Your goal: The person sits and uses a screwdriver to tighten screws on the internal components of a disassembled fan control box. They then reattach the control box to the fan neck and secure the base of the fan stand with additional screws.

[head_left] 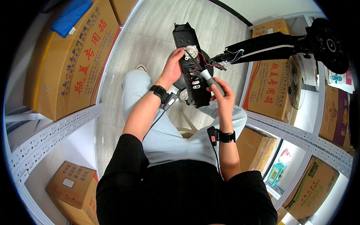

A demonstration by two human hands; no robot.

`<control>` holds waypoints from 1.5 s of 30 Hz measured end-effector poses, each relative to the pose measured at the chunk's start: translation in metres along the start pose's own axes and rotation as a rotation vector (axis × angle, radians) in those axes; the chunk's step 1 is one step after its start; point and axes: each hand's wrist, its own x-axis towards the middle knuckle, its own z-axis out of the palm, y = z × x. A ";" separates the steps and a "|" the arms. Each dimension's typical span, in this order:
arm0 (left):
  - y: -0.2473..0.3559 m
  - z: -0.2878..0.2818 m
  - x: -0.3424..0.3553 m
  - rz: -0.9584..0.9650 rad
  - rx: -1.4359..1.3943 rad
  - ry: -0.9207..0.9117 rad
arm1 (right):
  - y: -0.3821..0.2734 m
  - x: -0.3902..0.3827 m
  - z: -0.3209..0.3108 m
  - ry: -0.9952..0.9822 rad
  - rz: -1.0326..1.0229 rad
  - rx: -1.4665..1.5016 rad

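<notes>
A long black plastic housing (200, 94) stands out over my knees, its open inner side toward me. My left hand (173, 68) grips its left edge, fingers at a whitish round mechanism (192, 51) set in the upper part. In my right hand (225, 98) is a screwdriver (215, 83) with a grey handle and white collar; its shaft slants up and left toward that mechanism. Whether the tip sits on a screw I cannot tell. Red wires (203, 57) run from the housing to a black arm-like part (262, 48), where white and blue wires also show.
Cardboard boxes (75, 63) fill the shelf on my left, with a blue cloth (71, 17) on top. The right-hand shelf (285, 129) holds more boxes (268, 86) and a fan grille (297, 82). A round black piece (330, 45) ends the black arm. Cabled devices are strapped to both wrists.
</notes>
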 end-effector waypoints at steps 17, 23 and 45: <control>-0.008 -0.004 0.002 0.405 0.664 0.089 | -0.069 -0.012 -0.003 0.052 -0.235 -0.167; -0.007 -0.005 0.002 0.519 0.877 0.161 | -0.074 -0.009 0.009 0.080 -0.284 -0.277; -0.010 0.000 0.001 0.591 1.017 0.179 | -0.098 -0.001 0.032 0.043 -0.352 -0.617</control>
